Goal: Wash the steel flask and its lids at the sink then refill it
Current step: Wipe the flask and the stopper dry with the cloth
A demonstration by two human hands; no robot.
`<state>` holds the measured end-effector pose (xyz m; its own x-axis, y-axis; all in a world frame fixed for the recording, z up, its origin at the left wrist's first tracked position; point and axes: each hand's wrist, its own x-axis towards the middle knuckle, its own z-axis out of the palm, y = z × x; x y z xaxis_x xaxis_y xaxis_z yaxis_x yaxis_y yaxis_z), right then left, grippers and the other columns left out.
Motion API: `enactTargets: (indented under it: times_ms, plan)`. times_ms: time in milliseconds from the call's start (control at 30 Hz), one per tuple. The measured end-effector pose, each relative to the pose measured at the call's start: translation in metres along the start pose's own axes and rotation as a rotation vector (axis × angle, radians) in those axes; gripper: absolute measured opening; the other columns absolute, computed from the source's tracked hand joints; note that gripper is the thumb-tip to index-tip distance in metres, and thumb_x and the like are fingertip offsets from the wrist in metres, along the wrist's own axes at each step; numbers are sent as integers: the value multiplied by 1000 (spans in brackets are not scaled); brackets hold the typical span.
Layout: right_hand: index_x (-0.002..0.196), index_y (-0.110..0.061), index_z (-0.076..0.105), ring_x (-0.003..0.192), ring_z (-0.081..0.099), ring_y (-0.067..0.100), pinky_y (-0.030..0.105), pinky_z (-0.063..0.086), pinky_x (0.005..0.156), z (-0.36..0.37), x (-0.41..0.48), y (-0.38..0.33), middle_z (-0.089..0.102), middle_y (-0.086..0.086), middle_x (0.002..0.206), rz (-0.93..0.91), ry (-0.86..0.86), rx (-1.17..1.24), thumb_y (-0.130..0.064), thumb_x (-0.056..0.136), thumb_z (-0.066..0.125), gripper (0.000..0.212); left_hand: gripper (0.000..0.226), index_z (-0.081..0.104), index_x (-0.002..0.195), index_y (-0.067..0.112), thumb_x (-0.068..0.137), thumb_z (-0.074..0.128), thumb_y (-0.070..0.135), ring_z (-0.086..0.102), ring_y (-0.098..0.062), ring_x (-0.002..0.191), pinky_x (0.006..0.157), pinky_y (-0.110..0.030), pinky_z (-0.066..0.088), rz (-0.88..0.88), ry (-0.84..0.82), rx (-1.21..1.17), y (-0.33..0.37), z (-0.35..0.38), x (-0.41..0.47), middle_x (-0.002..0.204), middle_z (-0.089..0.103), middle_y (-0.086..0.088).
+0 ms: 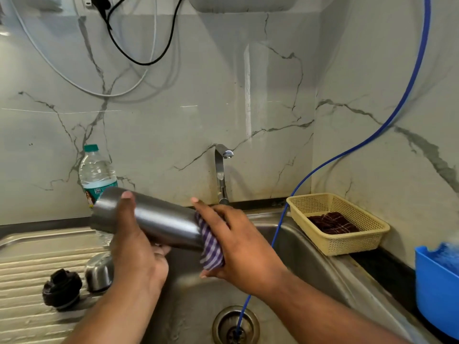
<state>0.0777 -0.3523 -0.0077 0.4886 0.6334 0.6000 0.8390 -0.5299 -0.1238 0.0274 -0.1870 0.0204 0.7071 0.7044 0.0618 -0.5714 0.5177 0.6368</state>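
Left hand (135,247) is gripping the cylindrical steel flask (164,219); right hand (239,247) is clutching a purple-striped cloth (211,247) against it (refill apparently pending).

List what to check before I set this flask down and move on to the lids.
1. Flask grip: ok; left hand grips the steel flask level over the sink.
2. Wiping: ok; right hand holds the striped cloth against its right end.
3. Lids: ok; black lid and steel cap lie on the drainboard.
4. Tap: ok; no water runs.
5. Flask interior clean: cannot tell; not visible.
6. Refill water: ok; capped bottle stands behind.
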Motion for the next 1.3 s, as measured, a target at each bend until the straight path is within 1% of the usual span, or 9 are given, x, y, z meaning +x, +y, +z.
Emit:
enactTargets:
  times_ms: [167, 400, 467, 633, 800, 1033, 1133, 1233, 1300]
  plan:
    - [156, -53, -17, 135, 39, 17, 36, 40, 113, -5, 3, 2, 40, 0, 152, 10, 54, -19, -37, 82, 83, 125, 37, 54, 116, 33, 86, 70, 50, 62, -29, 119, 109, -59, 45, -33, -142, -43, 8, -3, 4, 128, 63, -7]
    - [148, -53, 31, 114, 60, -1, 10, 49, 94, -22, -4, 15, 58, -21, 132, 194, -77, 471, -35, 68, 93, 103, 87, 61, 121, 30, 48, 89, 68, 69, -27, 106, 96, -50, 54, 28, -419, 53, 3, -3, 5, 102, 73, -4]
    - [142, -51, 37, 106, 65, 3, 11, 54, 86, -22, 0, 14, 61, -19, 125, 200, -40, 442, -30, 70, 91, 92, 80, 59, 127, 30, 61, 84, 69, 66, -31, 115, 96, -51, 56, -3, -469, 60, 2, -4, 9, 111, 73, -5]
    - [152, -43, 25, 118, 52, 15, 32, 50, 96, -26, 4, 35, 57, -5, 132, 118, 108, -67, -37, 79, 83, 94, 130, 47, 136, 31, 23, 88, 80, 72, -27, 110, 80, -57, 61, -95, -334, 223, 11, -7, 20, 124, 71, -8]
    - [154, -42, 21, 120, 51, 19, 34, 46, 98, -26, 4, 39, 56, -4, 133, 105, 76, -186, -38, 78, 83, 98, 81, 51, 121, 25, 57, 81, 66, 75, -34, 97, 65, -42, 62, -178, -267, 399, 15, -14, 26, 118, 70, -18]
    - [139, -50, 45, 111, 64, 0, 29, 56, 98, -43, -5, 40, 65, -19, 123, 257, -172, 495, -31, 67, 93, 89, 74, 70, 119, 25, 54, 98, 48, 67, -25, 119, 87, -39, 61, -84, -708, 193, 26, -15, 30, 123, 70, -9]
    - [145, -50, 32, 112, 62, 6, 30, 58, 94, -35, -1, 24, 62, -14, 127, 272, 21, 271, -34, 72, 88, 94, 42, 58, 130, 25, 90, 71, 32, 65, -27, 123, 82, -41, 63, -75, -502, 167, 20, -6, 22, 133, 67, -8]
    - [151, -45, 19, 122, 52, 15, 35, 51, 101, -21, 2, 7, 55, -6, 135, 156, 91, -69, -35, 77, 85, 100, 58, 52, 130, 24, 77, 75, 35, 64, -32, 120, 97, -54, 56, -154, -234, 63, 11, -4, 17, 128, 68, -10]
    - [149, -46, 25, 115, 56, 10, 32, 56, 96, -20, 1, 2, 58, -11, 130, 186, 22, 85, -34, 75, 87, 97, 41, 56, 125, 22, 88, 71, 32, 62, -31, 124, 107, -54, 47, -162, -234, 21, 15, -5, 14, 124, 68, -5]
